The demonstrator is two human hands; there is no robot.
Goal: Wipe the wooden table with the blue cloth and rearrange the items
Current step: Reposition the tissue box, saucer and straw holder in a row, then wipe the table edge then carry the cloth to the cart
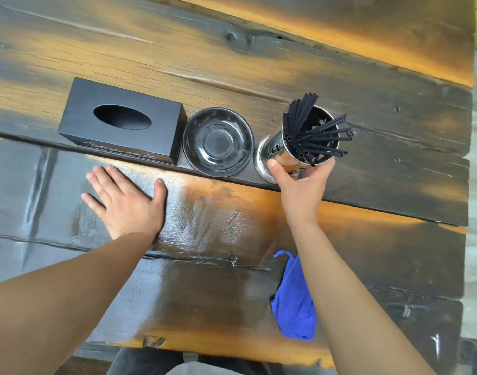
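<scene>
On the dark wooden table (232, 63) three items stand in a row: a black tissue box (121, 123) at left, a black round dish (217, 142) in the middle, and a shiny metal holder (277, 147) full of black straws (313, 131) at right. My right hand (299, 185) grips the metal holder near its rim, and the holder leans to the right. My left hand (126, 201) lies flat on the table, fingers spread, just in front of the tissue box. The blue cloth (292, 301) lies crumpled near the front edge, partly under my right forearm.
The planks in front of the row look wet and glossy. The table's right edge (467, 185) and front edge (232, 350) are close. Dark clothing shows below the front edge.
</scene>
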